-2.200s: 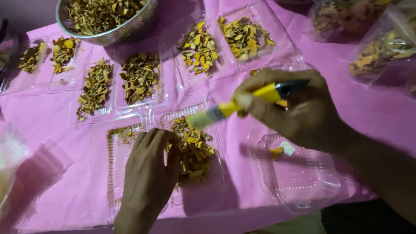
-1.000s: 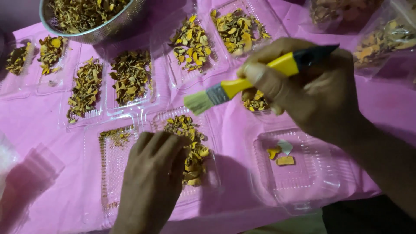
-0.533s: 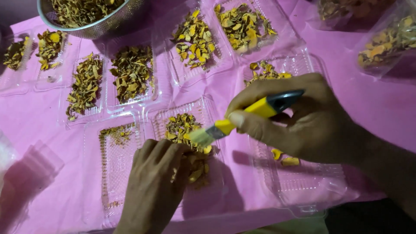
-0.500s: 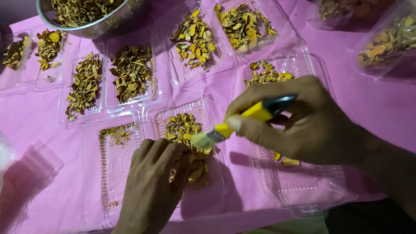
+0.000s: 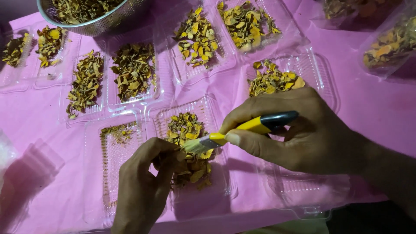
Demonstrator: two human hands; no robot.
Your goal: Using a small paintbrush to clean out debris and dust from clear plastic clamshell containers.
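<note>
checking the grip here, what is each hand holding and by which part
Right hand holds the yellow brush by its handle. Left hand pinches dried pieces; exactly where cannot be told.

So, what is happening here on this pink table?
A person sits at a pink cloth set with clear plastic trays of dried yellow-brown flakes. The right hand holds a yellow-handled brush, bristles over the flakes in the nearest tray. The left hand touches the flakes there. A metal bowl of flakes stands behind.
</note>
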